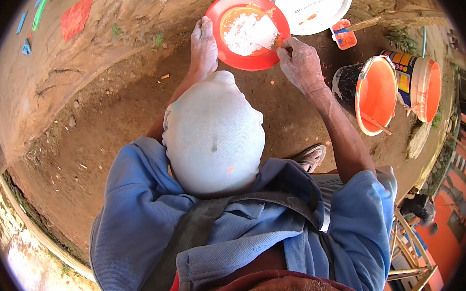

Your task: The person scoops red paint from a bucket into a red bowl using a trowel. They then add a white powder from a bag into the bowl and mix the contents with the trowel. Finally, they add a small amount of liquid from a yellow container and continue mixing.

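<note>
A red round plate (215, 17) holds a heap of white powdery material (243, 35). At the plate's left rim, my left hand (204, 46) grips the edge, its fingers partly hidden. My right hand (303, 65) is closed at the right rim on the handle of a scraper (265, 32). The scraper's flat blade, whitened by the material, lies over the heap. White dust coats the fingers of this hand. Below the plate a rounded white cloth-covered shape (213, 136) fills the middle of the view, hiding part of my left forearm.
Behind the plate lies a white lid (327, 4). A small orange-stained tub (344, 35) with a blue item in it sits beside it. To the right, a black bucket (349, 83) and a printed bucket (408, 76) lean over, orange inside. Red cloth (76, 16) rests on the left ledge.
</note>
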Demonstrator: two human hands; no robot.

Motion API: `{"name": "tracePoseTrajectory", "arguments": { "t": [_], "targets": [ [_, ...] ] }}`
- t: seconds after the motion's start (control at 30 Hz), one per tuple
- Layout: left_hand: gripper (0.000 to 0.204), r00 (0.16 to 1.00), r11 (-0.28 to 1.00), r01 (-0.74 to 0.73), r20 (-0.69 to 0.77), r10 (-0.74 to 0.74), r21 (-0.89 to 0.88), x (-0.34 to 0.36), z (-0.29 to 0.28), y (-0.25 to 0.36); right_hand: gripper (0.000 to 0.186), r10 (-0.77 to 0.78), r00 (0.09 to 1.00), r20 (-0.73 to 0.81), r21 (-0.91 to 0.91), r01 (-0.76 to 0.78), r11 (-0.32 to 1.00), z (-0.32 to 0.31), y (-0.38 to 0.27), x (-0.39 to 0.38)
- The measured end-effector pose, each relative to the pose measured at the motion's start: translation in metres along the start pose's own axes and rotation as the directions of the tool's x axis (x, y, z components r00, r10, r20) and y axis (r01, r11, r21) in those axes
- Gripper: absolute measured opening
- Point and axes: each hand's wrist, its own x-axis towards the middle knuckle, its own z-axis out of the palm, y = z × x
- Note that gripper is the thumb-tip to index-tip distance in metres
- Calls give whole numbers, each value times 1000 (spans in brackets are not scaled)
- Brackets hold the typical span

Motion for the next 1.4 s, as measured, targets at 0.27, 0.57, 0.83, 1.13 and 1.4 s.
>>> {"name": "tracePoseTrajectory", "arguments": {
  "t": [0.27, 0.57, 0.83, 1.13, 1.4],
  "targets": [
    [34, 999, 998, -32, 34, 30, 58, 1, -7, -9, 19, -169, 985, 15, -46, 170, 984, 7, 0, 11],
    [38, 999, 998, -27, -29, 29, 62, -2, -8, -11, 18, -26, 986, 167, -32, 32, 999, 3, -7, -22],
    [36, 999, 1000, 16, -29, -16, -25, -7, -8, -1, 18, -96, 991, 96, -1, 96, 995, 12, -14, -22],
    [37, 1000, 999, -10, 24, 10, 32, -3, -7, 1, 20, -187, 982, -30, -61, 185, 981, 17, -16, 2],
    [36, 996, 1000, 28, 87, -28, 0, -1, -5, 5, 19, -306, 949, -80, -218, 283, 934, 1, -13, 10]
  ]
}}
